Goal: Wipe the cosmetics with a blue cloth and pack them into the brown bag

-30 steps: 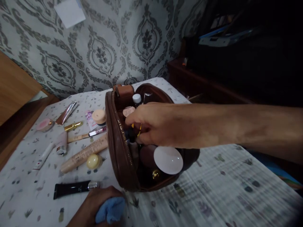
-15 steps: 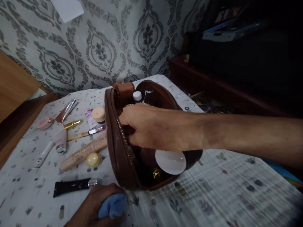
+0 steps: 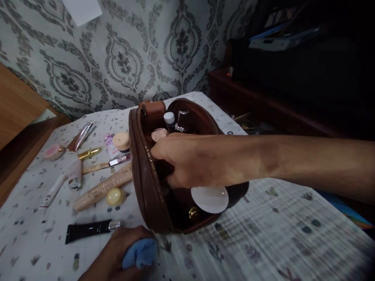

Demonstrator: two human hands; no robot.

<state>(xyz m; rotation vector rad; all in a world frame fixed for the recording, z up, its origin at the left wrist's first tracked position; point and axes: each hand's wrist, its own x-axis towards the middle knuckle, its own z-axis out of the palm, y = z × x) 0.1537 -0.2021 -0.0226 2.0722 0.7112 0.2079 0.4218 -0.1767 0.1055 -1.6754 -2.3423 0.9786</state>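
Observation:
A brown makeup bag (image 3: 143, 187) stands unzipped on the printed cloth. From the right my right hand (image 3: 187, 160) reaches into it, fingers curled downward and closed, tips lost in the dark interior; what they grip is hidden. Around this hand in the bag are a white-capped bottle (image 3: 169, 118), a clear-capped bottle (image 3: 183, 120), a round pinkish compact (image 3: 159, 134), a white oval item (image 3: 211, 199) and a small gold cap (image 3: 193, 212). At the bag's near side, my left hand (image 3: 123, 249) rests on the cloth, wrapped round a blue cloth (image 3: 140, 253).
Left of the bag lie a black tube (image 3: 88, 231), a beige tube (image 3: 102, 189), a yellow-lidded jar (image 3: 115, 197), a gold lipstick (image 3: 89, 153), a brush (image 3: 96, 168) and several other cosmetics. A patterned wall (image 3: 123, 62) rises behind; dark furniture (image 3: 231, 93) stands right.
My right hand has shifted slightly right and down within the bag, uncovering more of the pinkish compact and the clear-capped bottle. My left hand keeps its hold on the blue cloth.

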